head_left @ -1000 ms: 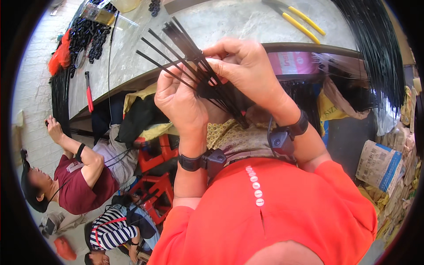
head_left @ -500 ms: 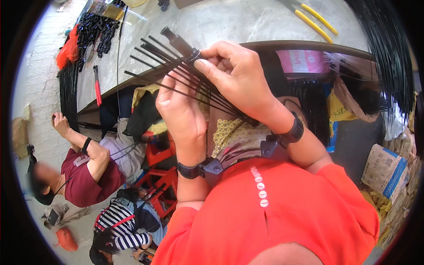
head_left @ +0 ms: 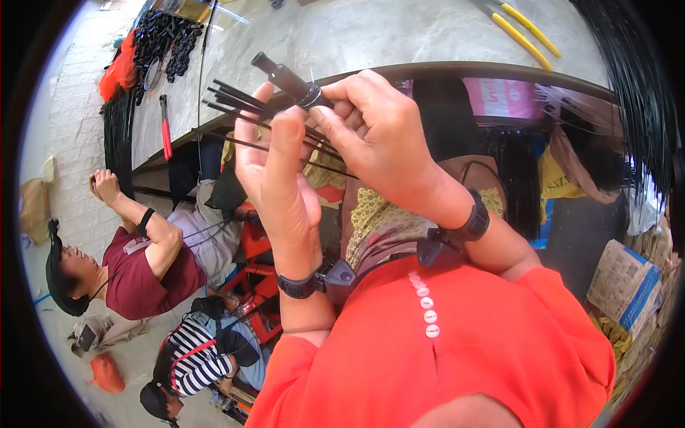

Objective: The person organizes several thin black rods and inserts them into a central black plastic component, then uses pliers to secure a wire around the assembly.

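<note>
A black tubular fitting [head_left: 289,80] with a narrow neck and ringed base points up and to the left in front of me. My right hand [head_left: 374,121] pinches its base between thumb and fingers. Several thin black rods [head_left: 239,100] fan out below the fitting and cross my left hand [head_left: 282,171]. The left thumb stands raised on the near side of the rods, with the other fingers behind them, holding them loosely. My right hand hides where the rods meet the fitting.
A grey worktable [head_left: 342,36] spans the far side, with yellow-handled pliers [head_left: 524,36], a red-handled tool [head_left: 165,128] and piled small black parts [head_left: 160,46]. Long black rods [head_left: 635,93] hang at right. Two people [head_left: 153,264] are at left near red crates [head_left: 260,285].
My left hand has shifted a little left and loosened, its thumb now raised. The right hand keeps its pinch at the fitting's base. The whole view has moved slightly.
</note>
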Action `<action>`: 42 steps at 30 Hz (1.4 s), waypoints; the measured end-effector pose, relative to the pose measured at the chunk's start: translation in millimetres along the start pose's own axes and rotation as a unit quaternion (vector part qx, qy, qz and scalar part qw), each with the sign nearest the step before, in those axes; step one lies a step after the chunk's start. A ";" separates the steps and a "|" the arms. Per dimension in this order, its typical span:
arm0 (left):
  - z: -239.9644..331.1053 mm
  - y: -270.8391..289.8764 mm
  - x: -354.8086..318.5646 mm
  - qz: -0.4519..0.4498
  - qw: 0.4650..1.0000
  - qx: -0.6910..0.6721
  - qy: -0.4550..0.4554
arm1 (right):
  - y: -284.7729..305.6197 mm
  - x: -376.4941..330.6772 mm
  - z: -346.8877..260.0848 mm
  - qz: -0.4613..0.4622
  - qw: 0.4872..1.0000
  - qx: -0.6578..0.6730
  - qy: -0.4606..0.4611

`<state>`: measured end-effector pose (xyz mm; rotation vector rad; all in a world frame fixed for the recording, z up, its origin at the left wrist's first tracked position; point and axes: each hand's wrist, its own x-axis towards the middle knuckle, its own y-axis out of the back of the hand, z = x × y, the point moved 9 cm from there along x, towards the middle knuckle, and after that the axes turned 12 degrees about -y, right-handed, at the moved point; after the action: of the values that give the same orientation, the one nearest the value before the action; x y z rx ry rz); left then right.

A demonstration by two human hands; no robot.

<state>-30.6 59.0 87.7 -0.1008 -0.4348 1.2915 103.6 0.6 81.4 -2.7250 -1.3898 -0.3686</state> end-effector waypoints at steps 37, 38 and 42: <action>19.4 10.6 29.9 -0.029 0.961 0.266 -0.070 | -22.6 11.4 0.4 -0.069 0.997 -0.006 -0.016; 19.0 11.4 29.4 -0.027 0.962 0.264 -0.067 | -21.8 11.8 -0.2 -0.070 0.997 -0.001 -0.021; 16.8 9.2 29.8 -0.046 0.971 0.227 -0.054 | -20.5 16.2 2.8 -0.103 0.993 0.019 -0.058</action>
<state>-38.9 86.9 107.8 0.3714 -0.2245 1.2787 96.8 25.9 81.5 -2.6180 -1.6954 -0.1951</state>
